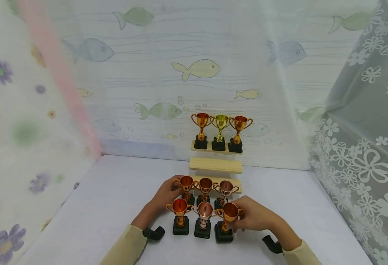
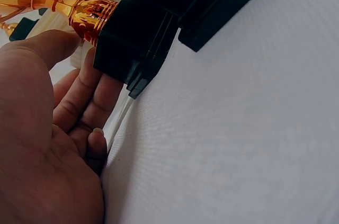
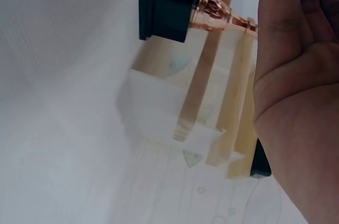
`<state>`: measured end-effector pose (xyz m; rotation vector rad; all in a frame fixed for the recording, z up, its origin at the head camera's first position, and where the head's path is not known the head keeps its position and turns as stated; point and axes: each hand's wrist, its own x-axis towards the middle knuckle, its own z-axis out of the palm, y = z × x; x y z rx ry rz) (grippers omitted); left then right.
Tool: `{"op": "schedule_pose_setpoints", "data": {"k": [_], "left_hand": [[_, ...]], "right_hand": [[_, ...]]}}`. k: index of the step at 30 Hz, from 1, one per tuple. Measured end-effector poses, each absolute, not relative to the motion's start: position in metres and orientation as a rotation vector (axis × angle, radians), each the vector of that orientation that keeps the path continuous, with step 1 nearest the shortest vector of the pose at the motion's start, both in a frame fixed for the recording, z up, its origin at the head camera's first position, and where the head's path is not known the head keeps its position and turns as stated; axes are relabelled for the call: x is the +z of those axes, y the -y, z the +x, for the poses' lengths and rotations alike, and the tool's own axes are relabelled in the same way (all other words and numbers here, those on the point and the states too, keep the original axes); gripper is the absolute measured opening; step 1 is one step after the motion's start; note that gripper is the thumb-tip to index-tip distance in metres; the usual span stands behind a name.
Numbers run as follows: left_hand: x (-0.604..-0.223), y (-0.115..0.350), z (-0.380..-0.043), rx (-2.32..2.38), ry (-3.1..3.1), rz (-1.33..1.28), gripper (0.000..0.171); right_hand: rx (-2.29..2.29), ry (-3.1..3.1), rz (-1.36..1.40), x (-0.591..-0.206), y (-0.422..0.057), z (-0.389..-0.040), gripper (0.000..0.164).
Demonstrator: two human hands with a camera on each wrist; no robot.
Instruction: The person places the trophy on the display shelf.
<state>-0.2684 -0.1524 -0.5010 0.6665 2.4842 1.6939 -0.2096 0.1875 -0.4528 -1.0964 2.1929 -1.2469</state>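
Observation:
Two rows of small trophy cups on black bases stand on the white table. My left hand (image 1: 170,191) grips the back-left copper-gold trophy (image 1: 186,183); in the left wrist view, the thumb lies by its stem and the fingers reach behind its black base (image 2: 132,38). At the front right, my right hand (image 1: 255,213) holds a copper-gold trophy (image 1: 230,211) from its right side. That grip is out of the right wrist view, where the hand (image 3: 296,86) fills the right edge. Beside these stand another copper-gold trophy (image 1: 205,185), rose-gold trophies (image 1: 226,188) (image 1: 205,210) and an orange-gold trophy (image 1: 179,207).
Behind the rows rises a stepped wooden rack (image 1: 215,165). On its top step are two copper-gold trophies (image 1: 202,120) (image 1: 240,123) with a yellow-gold trophy (image 1: 221,121) between them. Patterned curtains (image 1: 114,92) enclose the white table (image 1: 114,184).

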Motion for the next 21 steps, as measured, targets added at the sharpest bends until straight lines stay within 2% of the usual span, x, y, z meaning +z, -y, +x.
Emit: {"op": "schedule_pose_setpoints", "data": {"k": [14, 21], "left_hand": [[-0.5, 0.151, -0.269, 1.671, -2.514, 0.698, 0.037], [-0.51, 0.151, -0.276, 1.666, -2.525, 0.679, 0.038]], "right_hand": [[-1.347, -2.201, -1.254, -0.441, -0.2, -0.211, 0.022], [-1.358, -2.229, -1.192, -0.426, -0.204, -0.208, 0.019]]}}
